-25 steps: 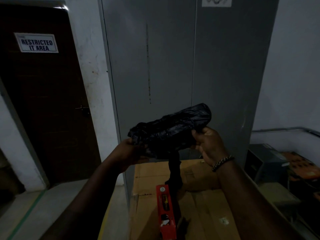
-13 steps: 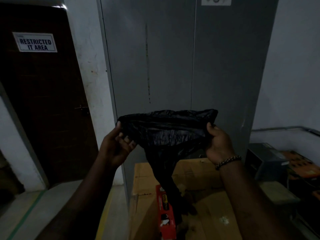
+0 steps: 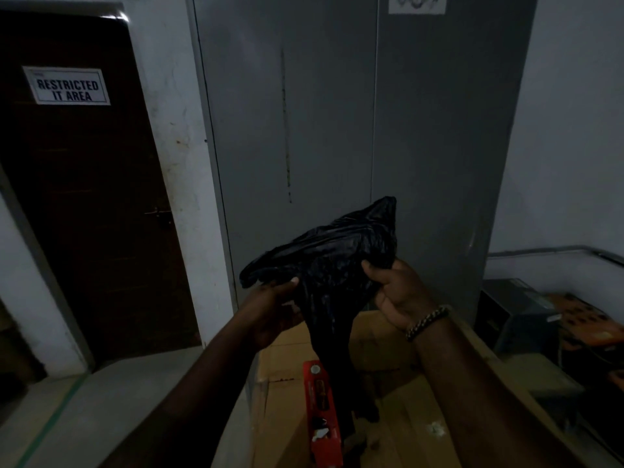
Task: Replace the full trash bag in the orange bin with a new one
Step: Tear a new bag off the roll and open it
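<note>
Bag [image 3: 332, 261]: black, thin, glossy crinkled film; bunched at chest height in front of the grey cabinet [image 3: 354, 130], a twisted tail hanging toward the carton [image 3: 405, 417] below.
Left hand [image 3: 273, 310]: closed on the bag's left end, thumb on top, fingers under.
Right hand [image 3: 396, 295]: clamped on the bag's right side, beaded bracelet at the wrist.
Hand spacing: near each other, separated only by the bunched film.
Purpose of grip, judged: two-point hold to work the film loose and find the mouth before lining the bin.
Orange bin: not in view.
Carton: brown corrugated board, flat top, against the cabinet foot.
Red box [image 3: 322, 413]: long, narrow, lying on the carton under the tail.
</note>
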`<state>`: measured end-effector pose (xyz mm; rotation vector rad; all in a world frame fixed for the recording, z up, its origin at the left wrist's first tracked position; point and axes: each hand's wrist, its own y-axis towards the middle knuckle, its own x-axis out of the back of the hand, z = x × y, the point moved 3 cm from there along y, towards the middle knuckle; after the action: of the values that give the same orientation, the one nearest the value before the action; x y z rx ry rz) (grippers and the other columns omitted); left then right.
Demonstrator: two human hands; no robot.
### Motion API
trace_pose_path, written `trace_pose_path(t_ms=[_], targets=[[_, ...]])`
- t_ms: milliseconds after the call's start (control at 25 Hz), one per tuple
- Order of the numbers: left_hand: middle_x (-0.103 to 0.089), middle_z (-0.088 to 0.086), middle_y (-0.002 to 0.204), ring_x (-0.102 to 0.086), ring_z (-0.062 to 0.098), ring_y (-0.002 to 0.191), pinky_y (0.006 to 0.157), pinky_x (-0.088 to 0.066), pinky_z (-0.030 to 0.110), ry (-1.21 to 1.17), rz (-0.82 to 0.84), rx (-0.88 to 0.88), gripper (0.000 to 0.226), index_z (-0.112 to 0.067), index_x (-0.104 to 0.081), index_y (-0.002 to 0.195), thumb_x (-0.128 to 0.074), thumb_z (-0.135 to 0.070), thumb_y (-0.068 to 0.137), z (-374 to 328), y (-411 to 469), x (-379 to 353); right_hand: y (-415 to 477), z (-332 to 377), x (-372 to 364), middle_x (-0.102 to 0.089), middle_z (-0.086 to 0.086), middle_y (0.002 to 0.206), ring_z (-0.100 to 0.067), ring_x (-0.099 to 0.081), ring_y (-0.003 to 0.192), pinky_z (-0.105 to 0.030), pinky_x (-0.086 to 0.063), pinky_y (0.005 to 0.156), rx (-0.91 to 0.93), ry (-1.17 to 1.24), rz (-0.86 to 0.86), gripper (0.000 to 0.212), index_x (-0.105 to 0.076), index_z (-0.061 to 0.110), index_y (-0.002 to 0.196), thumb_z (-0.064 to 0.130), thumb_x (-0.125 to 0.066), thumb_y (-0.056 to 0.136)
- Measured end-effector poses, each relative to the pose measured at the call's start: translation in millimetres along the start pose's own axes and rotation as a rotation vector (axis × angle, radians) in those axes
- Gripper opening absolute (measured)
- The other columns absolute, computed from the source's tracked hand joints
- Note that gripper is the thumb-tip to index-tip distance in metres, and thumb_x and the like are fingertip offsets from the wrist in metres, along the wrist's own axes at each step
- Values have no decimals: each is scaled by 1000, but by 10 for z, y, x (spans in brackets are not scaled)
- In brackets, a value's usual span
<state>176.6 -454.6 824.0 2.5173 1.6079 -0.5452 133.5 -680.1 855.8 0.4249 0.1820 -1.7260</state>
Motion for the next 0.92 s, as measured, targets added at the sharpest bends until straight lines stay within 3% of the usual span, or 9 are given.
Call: trace_pose_path(t_ms=[80, 160, 360, 440, 560, 680, 800, 920], targets=[[-73, 6, 117, -67, 29, 101, 93, -53, 46, -24, -27, -33, 30, -20, -60, 131, -53, -26, 103, -25, 17, 34, 36, -11, 76, -72, -11, 120, -30, -68, 112, -49, -55, 96, -13, -84, -77, 26, -66, 7, 121, 20, -62, 99], [-70, 8, 123, -67, 32, 108, 86, -55, 46, -37, -103, -114, 30, -24, -58, 132, -49, -31, 105, -95, 60, 146, 79, 13, 220, -70, -13, 122, -33, -68, 109, -53, -56, 93, -41, -117, -183, 39, -66, 8, 122, 36, -67, 94], [-64, 20, 130, -64, 38, 114, 85, -57, 43, -196, -354, -251, 38, -12, -60, 131, -53, -35, 102, -166, 202, 659, 133, 149, 652, -67, -16, 117, -38, -65, 107, -52, -59, 77, -179, 106, -359, 46, -66, 12, 119, 46, -70, 89], [-60, 20, 136, -62, 39, 119, 89, -56, 45, -303, -298, -190, 46, -14, -59, 135, -56, -42, 99, -170, 205, 669, 122, 174, 670, -65, -18, 126, -40, -63, 113, -53, -57, 81, -131, 242, -305, 45, -65, 14, 124, 44, -68, 91], [-48, 20, 149, -47, 38, 136, 112, -41, 51, -298, 29, -170, 66, -10, -45, 148, -47, -55, 99, -217, 80, 356, 59, 204, 574, -58, -17, 141, -40, -56, 127, -53, -48, 100, 19, 446, -109, 47, -56, 13, 139, 37, -57, 100], [-41, 23, 150, -40, 43, 138, 110, -41, 52, -157, 258, -214, 68, -3, -36, 150, -65, -29, 95, -214, -80, 91, -17, 132, 434, -53, -12, 147, -37, -51, 134, -60, -38, 109, 2, 476, 85, 49, -44, 17, 149, 24, -48, 101], [-57, 17, 142, -53, 39, 130, 107, -44, 57, 27, 216, -217, 49, -11, -48, 144, -58, -6, 96, -176, -114, -5, -22, -21, 355, -61, -13, 138, -35, -57, 127, -58, -42, 106, -41, 207, 100, 52, -52, 13, 141, 6, -58, 90], [-63, 14, 136, -60, 37, 124, 107, -43, 61, 67, 84, -209, 40, -13, -52, 141, -54, -17, 101, -183, -69, 66, 46, -73, 398, -66, -19, 129, -35, -64, 118, -54, -49, 103, -26, 75, -81, 49, -58, 2, 131, 17, -71, 87]])
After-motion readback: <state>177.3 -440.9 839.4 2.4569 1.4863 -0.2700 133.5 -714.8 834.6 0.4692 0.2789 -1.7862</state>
